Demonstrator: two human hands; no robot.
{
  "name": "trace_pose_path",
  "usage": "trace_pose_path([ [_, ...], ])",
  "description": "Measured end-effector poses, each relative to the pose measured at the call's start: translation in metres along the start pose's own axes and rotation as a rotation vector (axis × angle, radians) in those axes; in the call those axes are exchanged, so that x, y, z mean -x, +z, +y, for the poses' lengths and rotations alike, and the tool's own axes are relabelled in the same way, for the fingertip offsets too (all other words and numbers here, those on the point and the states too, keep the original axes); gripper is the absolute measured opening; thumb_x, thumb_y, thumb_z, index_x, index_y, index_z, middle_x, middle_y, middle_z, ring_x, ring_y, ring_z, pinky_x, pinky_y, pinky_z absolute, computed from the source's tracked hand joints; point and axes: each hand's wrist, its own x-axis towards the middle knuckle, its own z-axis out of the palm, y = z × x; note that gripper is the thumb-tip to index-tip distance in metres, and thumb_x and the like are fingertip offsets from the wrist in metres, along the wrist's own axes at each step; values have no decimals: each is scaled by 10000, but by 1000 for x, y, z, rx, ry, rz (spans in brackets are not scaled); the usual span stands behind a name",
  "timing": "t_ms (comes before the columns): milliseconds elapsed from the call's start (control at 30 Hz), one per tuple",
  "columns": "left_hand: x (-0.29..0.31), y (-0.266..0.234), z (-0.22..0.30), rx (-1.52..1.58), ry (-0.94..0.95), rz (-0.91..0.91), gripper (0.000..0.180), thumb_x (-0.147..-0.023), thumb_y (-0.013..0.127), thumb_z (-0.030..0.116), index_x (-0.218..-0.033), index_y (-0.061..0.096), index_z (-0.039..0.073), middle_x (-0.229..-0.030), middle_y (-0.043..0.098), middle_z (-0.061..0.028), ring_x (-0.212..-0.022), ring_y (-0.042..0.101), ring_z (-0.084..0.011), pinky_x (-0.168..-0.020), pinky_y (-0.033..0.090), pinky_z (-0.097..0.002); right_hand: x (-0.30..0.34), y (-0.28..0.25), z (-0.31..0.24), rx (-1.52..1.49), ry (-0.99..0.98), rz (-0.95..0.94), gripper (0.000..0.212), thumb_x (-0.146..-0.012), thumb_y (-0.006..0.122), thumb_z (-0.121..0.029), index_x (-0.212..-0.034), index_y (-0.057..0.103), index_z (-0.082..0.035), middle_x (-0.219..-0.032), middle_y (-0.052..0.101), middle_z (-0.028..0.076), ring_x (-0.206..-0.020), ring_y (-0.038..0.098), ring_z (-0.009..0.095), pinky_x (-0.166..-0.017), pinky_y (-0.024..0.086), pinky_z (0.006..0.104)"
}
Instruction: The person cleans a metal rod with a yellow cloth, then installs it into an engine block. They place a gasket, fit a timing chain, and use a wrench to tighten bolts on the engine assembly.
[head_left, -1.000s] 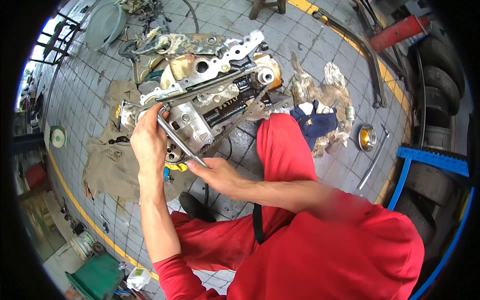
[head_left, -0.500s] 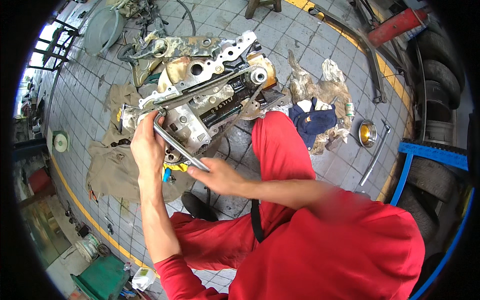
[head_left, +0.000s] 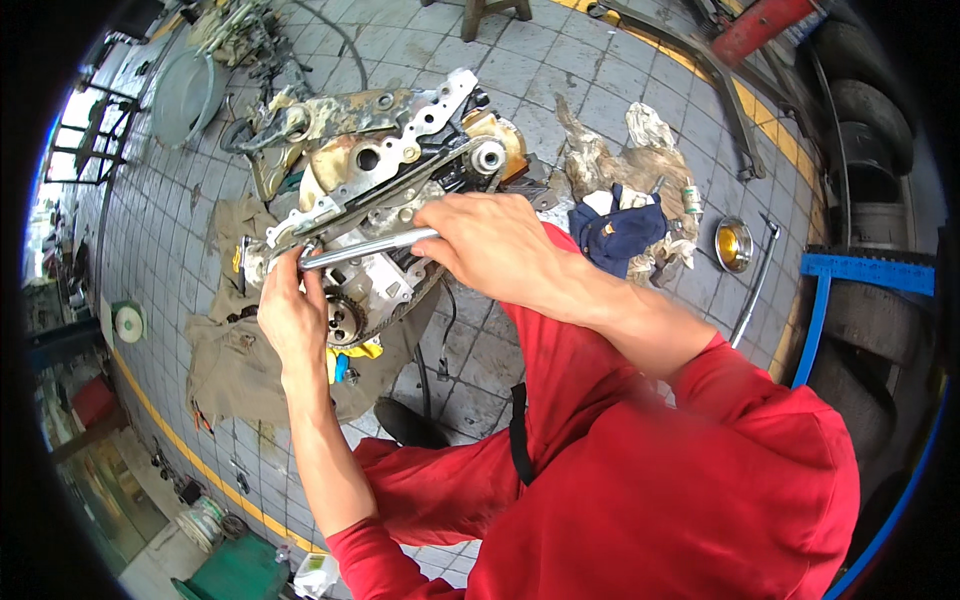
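My right hand [head_left: 485, 240] is closed round the end of a long metal ratchet wrench [head_left: 370, 247]. At the wrench's head, the fingers of my left hand [head_left: 292, 315] press together and hold it against the engine block. The fastener under the head is hidden. The partly stripped engine [head_left: 385, 282] lies on its side before my knees, with a silver flange and a black inner wall showing. A chain [head_left: 400, 310] runs round its near side to a toothed sprocket [head_left: 343, 320] beside my left wrist. A pulley [head_left: 487, 157] sits at the engine's far right.
A brown cloth [head_left: 240, 350] lies under the engine's left side. To the right are dirty rags [head_left: 610, 155], dark blue gloves [head_left: 625, 238], a bowl of amber liquid [head_left: 734, 245] and a long bar [head_left: 760, 280]. Tyres [head_left: 865, 330] fill a blue rack [head_left: 870, 272]. A stool [head_left: 490, 12] stands far off.
My right hand has swung the wrench handle up and away from me, from pointing toward my lap to nearly level across the engine. My left hand has stayed at the wrench's head.
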Motion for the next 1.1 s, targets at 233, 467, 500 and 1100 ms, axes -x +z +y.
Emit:
trace_pose_path([
  [233,-6,3,8,-6,-1,-19,210,-1039,747,194,-1205,751,66,-939,746,-195,-833,708,-416,-747,559,-492,-16,-4,13,-158,251,-491,511,-1072,621,-531,-1007,791,-54,-938,779,196,-919,771,425,-780,592,548],
  [467,-2,10,-8,-111,72,-2,234,-1060,728,203,-1232,733,44,-966,767,-194,-820,732,-389,-731,568,-468,-2,12,4,-373,398,-448,533,-1061,635,-555,-1002,821,-59,-935,789,220,-922,770,444,-822,574,558],
  [500,-2,12,-7,-89,96,7,220,-1047,744,188,-1220,737,52,-950,758,-189,-805,724,-386,-721,563,-470,1,10,4,-384,413,-440,533,-1064,626,-555,-984,810,-62,-918,783,220,-915,764,443,-810,565,563],
  [1100,-3,10,-13,-89,130,-11,237,-1017,729,102,-1254,725,99,-936,739,-167,-820,715,-385,-729,557,-478,29,38,-19,-568,559,-389,501,-1092,589,-542,-1086,826,-100,-898,789,154,-906,772,389,-813,567,533],
])
